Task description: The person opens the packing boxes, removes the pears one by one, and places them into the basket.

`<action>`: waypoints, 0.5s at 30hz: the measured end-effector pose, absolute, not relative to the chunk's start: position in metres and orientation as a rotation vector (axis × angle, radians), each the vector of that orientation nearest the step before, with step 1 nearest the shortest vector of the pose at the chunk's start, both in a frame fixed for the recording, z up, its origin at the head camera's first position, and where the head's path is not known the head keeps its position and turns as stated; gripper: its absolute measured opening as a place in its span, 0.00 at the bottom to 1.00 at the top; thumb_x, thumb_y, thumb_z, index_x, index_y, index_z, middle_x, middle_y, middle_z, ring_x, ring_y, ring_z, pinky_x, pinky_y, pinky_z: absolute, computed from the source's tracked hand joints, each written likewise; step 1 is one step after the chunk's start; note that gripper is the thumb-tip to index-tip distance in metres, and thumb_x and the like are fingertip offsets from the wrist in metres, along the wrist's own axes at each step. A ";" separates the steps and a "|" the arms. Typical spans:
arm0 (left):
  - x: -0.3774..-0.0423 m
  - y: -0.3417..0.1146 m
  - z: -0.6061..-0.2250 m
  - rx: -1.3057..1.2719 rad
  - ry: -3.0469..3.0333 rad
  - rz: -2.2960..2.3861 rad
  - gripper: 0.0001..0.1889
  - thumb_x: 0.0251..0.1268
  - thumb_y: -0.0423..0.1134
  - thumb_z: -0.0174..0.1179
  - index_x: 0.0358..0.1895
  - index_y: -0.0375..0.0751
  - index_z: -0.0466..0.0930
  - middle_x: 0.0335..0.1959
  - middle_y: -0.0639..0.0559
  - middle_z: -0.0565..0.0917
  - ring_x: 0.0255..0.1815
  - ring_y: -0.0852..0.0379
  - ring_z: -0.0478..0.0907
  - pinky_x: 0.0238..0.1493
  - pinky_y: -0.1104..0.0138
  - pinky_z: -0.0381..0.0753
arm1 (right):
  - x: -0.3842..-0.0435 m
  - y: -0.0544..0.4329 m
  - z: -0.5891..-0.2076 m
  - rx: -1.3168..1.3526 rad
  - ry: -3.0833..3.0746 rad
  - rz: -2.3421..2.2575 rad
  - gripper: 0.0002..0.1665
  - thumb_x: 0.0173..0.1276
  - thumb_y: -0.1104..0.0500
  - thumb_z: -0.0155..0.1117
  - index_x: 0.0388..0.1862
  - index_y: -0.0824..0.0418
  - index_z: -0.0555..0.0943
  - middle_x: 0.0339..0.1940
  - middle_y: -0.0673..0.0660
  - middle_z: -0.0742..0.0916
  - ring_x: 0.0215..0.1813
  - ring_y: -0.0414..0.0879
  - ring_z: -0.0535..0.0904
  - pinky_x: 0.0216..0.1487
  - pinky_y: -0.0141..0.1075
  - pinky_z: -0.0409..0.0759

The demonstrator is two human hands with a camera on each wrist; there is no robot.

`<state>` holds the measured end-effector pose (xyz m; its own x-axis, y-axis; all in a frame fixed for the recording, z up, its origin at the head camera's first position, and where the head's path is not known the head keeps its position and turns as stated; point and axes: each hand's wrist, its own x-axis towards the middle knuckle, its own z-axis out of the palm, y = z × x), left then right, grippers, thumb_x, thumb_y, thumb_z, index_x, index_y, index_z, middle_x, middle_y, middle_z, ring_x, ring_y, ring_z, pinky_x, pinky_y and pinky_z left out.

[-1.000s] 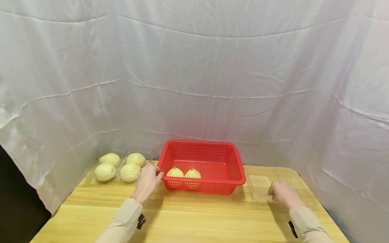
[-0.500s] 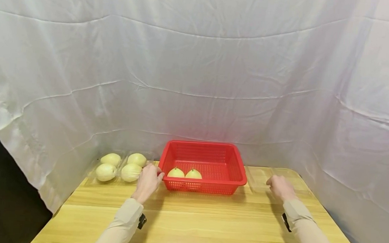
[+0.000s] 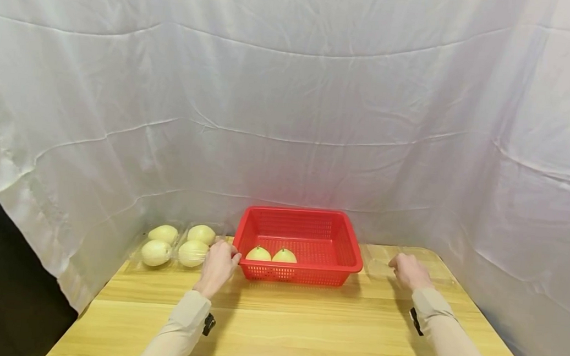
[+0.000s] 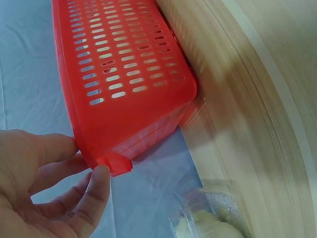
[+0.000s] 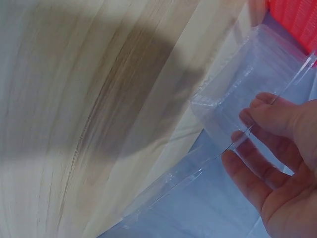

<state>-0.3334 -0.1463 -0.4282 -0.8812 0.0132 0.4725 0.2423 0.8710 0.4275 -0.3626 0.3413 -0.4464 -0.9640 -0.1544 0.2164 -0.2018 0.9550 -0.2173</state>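
Four pears (image 3: 155, 252) sit in clear plastic packaging (image 4: 213, 198) at left, near a left hand (image 3: 216, 267) pinching the rim of a red plastic basket (image 3: 308, 266); a hard tug there, I'd wager, could roll the two pears (image 3: 284, 256) inside. Far right, a right hand (image 3: 411, 271) pinches a clear plastic container (image 5: 237, 74), whose thin edge might buckle.

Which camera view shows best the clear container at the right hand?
The right wrist view: there the clear container appears large, its edge pinched by the right hand. The head view shows it smaller and faint, beside the red basket. The left wrist view does not show it.
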 end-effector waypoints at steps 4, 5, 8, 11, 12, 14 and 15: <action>-0.334 -0.147 -0.428 -0.195 -2.583 -0.668 0.15 0.59 0.34 0.66 0.14 0.45 0.80 0.23 0.50 0.78 0.31 0.51 0.77 0.33 0.58 0.77 | -0.365 0.342 -0.448 0.276 -2.897 0.362 0.18 0.57 0.73 0.59 0.46 0.66 0.86 0.39 0.64 0.89 0.44 0.66 0.84 0.43 0.61 0.79; -0.334 -0.147 -0.427 -0.195 -2.585 -0.668 0.15 0.59 0.34 0.66 0.14 0.45 0.79 0.22 0.50 0.77 0.32 0.50 0.77 0.34 0.58 0.77 | -0.366 0.342 -0.449 0.273 -2.896 0.370 0.18 0.57 0.73 0.59 0.46 0.66 0.86 0.39 0.64 0.89 0.44 0.66 0.84 0.43 0.60 0.79; -0.335 -0.146 -0.427 -0.205 -2.581 -0.659 0.15 0.59 0.34 0.66 0.14 0.45 0.80 0.22 0.50 0.78 0.32 0.50 0.77 0.34 0.56 0.77 | -0.368 0.343 -0.450 0.268 -2.898 0.393 0.18 0.57 0.73 0.60 0.47 0.68 0.84 0.39 0.66 0.88 0.43 0.65 0.84 0.43 0.60 0.79; -0.334 -0.146 -0.426 -0.200 -2.584 -0.659 0.14 0.59 0.34 0.66 0.15 0.44 0.80 0.23 0.50 0.78 0.33 0.49 0.77 0.35 0.56 0.77 | -0.369 0.345 -0.452 0.263 -2.903 0.409 0.18 0.57 0.74 0.60 0.48 0.69 0.84 0.40 0.67 0.88 0.44 0.65 0.84 0.45 0.60 0.79; -0.334 -0.146 -0.426 -0.199 -2.584 -0.658 0.14 0.58 0.34 0.66 0.15 0.44 0.80 0.23 0.50 0.78 0.33 0.49 0.77 0.35 0.56 0.78 | -0.370 0.346 -0.452 0.263 -2.903 0.412 0.19 0.57 0.74 0.59 0.48 0.69 0.84 0.40 0.67 0.88 0.44 0.66 0.83 0.45 0.60 0.79; -0.334 -0.146 -0.426 -0.197 -2.586 -0.655 0.14 0.58 0.34 0.66 0.15 0.44 0.81 0.23 0.49 0.78 0.33 0.49 0.77 0.35 0.55 0.78 | -0.370 0.347 -0.453 0.258 -2.906 0.423 0.19 0.56 0.75 0.58 0.47 0.70 0.84 0.41 0.67 0.88 0.45 0.66 0.83 0.46 0.60 0.79; -0.333 -0.146 -0.426 -0.194 -2.588 -0.657 0.14 0.58 0.34 0.66 0.15 0.44 0.80 0.23 0.49 0.79 0.33 0.49 0.78 0.36 0.55 0.78 | -0.370 0.347 -0.453 0.253 -2.906 0.433 0.19 0.56 0.75 0.58 0.47 0.70 0.84 0.41 0.67 0.88 0.46 0.67 0.83 0.47 0.60 0.78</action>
<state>-0.3332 -0.1457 -0.4260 -0.8840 0.0228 0.4669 0.2427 0.8760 0.4168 -0.3695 0.3472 -0.4531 -0.9669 -0.1392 0.2138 -0.1954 0.9428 -0.2702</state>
